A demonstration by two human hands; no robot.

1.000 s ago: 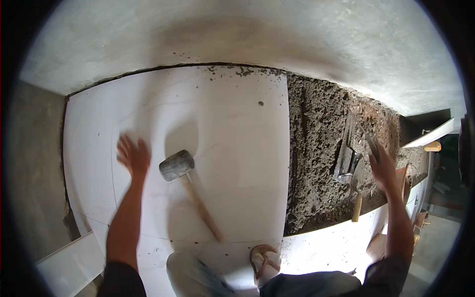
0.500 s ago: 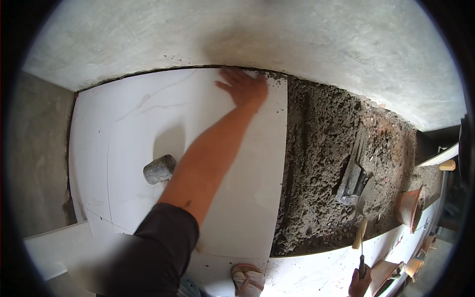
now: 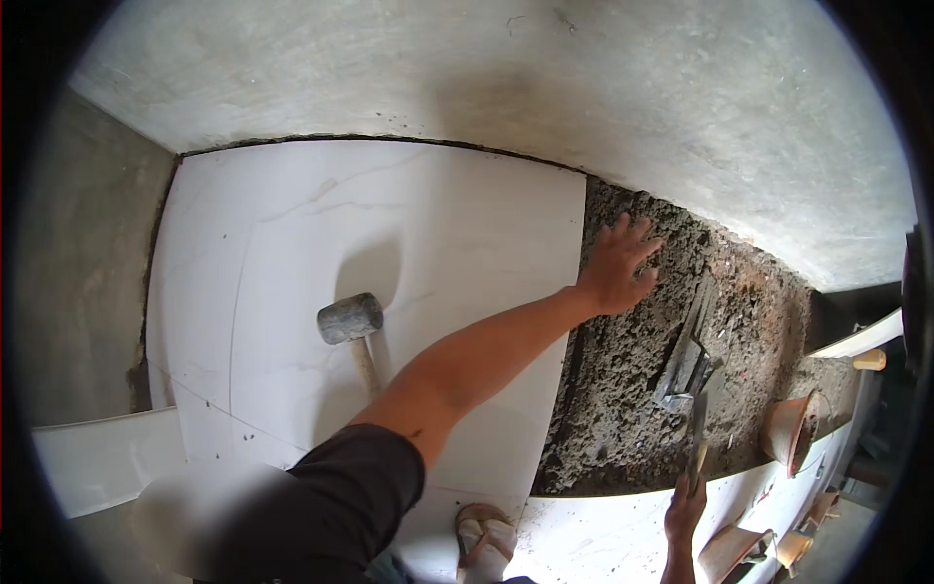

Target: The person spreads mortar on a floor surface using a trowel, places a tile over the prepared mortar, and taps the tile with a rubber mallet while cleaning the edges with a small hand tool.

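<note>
Looks like a reaching step: right of the big white tile (image 3: 477, 234), the left hand (image 3: 617, 270) spreads over mud (image 3: 618, 389); the right hand (image 3: 686, 504) grips a tool (image 3: 699, 428). Moving on calls for steady fingers.

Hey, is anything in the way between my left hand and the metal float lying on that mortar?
Nothing visible stands between your left hand and the metal float: only rough mortar shows in that gap. Your right hand, holding a tool, is nearer you, outside that path.
</note>
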